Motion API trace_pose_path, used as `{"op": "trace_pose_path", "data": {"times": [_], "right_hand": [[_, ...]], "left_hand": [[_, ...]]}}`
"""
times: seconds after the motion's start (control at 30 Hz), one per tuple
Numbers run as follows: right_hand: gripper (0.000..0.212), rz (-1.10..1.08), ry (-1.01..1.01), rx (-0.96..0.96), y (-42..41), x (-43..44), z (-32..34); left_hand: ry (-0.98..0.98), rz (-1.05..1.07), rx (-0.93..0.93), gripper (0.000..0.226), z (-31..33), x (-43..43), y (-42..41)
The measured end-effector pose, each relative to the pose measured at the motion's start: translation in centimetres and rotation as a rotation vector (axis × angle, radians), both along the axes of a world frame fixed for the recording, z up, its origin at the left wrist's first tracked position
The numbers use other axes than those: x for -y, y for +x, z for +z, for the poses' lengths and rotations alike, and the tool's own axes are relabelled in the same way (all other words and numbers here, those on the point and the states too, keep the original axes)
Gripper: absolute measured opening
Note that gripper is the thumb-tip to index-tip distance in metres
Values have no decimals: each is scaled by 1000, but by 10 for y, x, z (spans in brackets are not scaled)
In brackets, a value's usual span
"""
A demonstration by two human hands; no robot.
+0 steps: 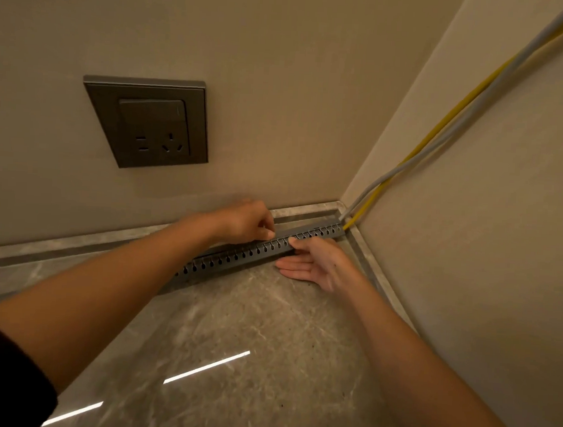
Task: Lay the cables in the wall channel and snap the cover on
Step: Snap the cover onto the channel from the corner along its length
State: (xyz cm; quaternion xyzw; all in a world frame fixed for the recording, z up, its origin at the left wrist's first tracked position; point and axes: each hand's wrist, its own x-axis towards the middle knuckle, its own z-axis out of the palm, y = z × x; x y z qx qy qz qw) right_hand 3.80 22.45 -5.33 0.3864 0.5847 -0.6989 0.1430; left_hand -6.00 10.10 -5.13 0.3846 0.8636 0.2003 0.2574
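Grey slotted channel [232,258] lies on the floor [251,326] along its back edge, tight vs the stone skirting [60,244], w/ its right end in the floor's back-right corner. Slots face the camera; a flat strip shows along the top on the right part (can't tell if it's fully seated).

Left hand [250,221] is over the channel approx mid-length, fingers curled down and pinching at the top edge. Right hand [316,264] is just beside it on the near side: fingers straight and together, lying along the floor at the channel's foot, thumb pressed on the slotted face.

Yellow cable [369,201] and grey cable [457,129] run down the right wall side by side and enter the channel's end at the corner.

Dark socket [148,124] w/ switch sits on the back wall above the left forearm. Dark sleeve [4,378] at bottom left.
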Motion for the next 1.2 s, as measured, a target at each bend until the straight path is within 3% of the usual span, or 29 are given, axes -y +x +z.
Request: {"op": "trace_pose_path", "data": {"times": [0.17,0.3,0.57,0.77,0.97,1.2], "right_hand": [[9,-3,1,46,-6,0,1],[9,-4,64,83,-13,2,0],[8,-15,133,101,-22,12,6],[32,-57,114,85,-27,14,9],[9,-58,98,62,-23,13,6],[11,1,86,80,-18,-6,-2]], "left_hand": [[-156,-166,-1,22,17,-11,-12],[-181,-222,-106,13,21,-17,-11],[-56,-181,-151,10,14,-10,-8],[37,-116,-173,17,6,-4,-3],[36,-34,-199,23,-7,7,14],[53,5,-317,34,-10,4,21]]}}
